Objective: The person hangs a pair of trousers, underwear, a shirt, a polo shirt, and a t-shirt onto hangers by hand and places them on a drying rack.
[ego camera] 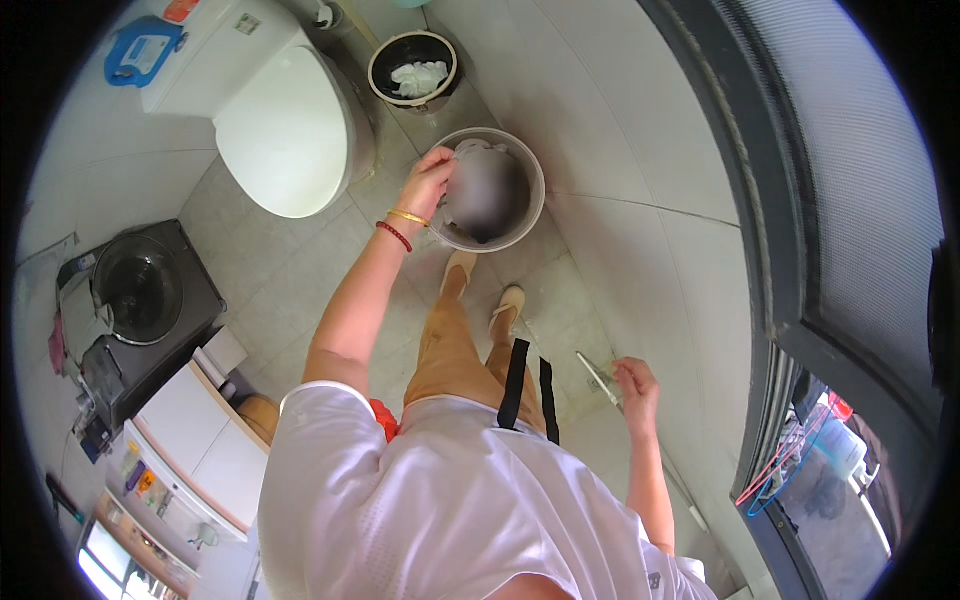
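My left hand (430, 183), wearing a gold bangle and a red beaded bracelet at the wrist, is over the left rim of a round light-coloured bucket (537, 180). Its fingers pinch the edge of a thin grey bag or cloth (480, 145) along the bucket's inside. Much of the bucket's interior is blurred, so its contents cannot be told. My right hand (637, 386) hangs lower on the right, fingers curled together, with nothing visible in them. A pale rod (598, 375) passes close beside and beneath that hand, seemingly apart from it.
Beyond the bucket stands a black bin (412, 45) holding crumpled white material. A white toilet (289, 139) is at the upper left. A dark counter with a glass basin (139, 289) is on the left. A tiled wall (622, 157) and a dark door frame (757, 187) bound the right.
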A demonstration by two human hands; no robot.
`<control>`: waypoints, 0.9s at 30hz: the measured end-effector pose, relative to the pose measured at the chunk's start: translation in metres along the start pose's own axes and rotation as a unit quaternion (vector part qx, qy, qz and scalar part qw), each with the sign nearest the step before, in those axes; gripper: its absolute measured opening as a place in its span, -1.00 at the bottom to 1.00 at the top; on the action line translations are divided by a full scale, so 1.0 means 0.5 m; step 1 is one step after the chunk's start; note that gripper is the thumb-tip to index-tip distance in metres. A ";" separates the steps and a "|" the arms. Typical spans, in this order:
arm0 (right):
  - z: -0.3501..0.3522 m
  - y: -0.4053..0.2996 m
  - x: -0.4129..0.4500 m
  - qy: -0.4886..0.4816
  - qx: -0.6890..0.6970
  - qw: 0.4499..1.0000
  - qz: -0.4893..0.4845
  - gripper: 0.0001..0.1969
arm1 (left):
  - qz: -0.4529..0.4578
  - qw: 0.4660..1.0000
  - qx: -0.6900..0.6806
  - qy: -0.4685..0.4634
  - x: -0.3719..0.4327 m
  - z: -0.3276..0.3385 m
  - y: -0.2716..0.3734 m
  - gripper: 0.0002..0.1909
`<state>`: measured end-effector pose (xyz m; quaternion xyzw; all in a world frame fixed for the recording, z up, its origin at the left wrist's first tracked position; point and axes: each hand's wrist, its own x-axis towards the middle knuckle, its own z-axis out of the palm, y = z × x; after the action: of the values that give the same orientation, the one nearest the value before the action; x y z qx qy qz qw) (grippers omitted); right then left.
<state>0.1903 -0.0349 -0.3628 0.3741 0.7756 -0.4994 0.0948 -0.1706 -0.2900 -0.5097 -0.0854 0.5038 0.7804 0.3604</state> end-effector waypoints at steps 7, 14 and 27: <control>-0.033 -0.020 -0.015 0.010 -0.012 0.996 -0.087 -0.91 | 0.147 0.984 -0.056 -0.078 -0.159 0.116 0.158 -0.93; -0.056 -0.075 -0.011 0.011 -0.086 0.985 -0.150 -0.85 | 0.281 0.960 0.018 0.003 -0.304 0.269 0.286 -0.90; 0.055 -0.465 -0.060 -0.026 -0.030 0.851 -0.524 -0.46 | 0.296 0.955 0.009 -0.035 -0.555 0.451 0.421 -0.87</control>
<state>0.0480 -0.1241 -0.1969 -0.1033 0.8685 -0.4610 -0.1498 -0.0538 -0.2800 -0.1115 0.0979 0.5006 0.8500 0.1313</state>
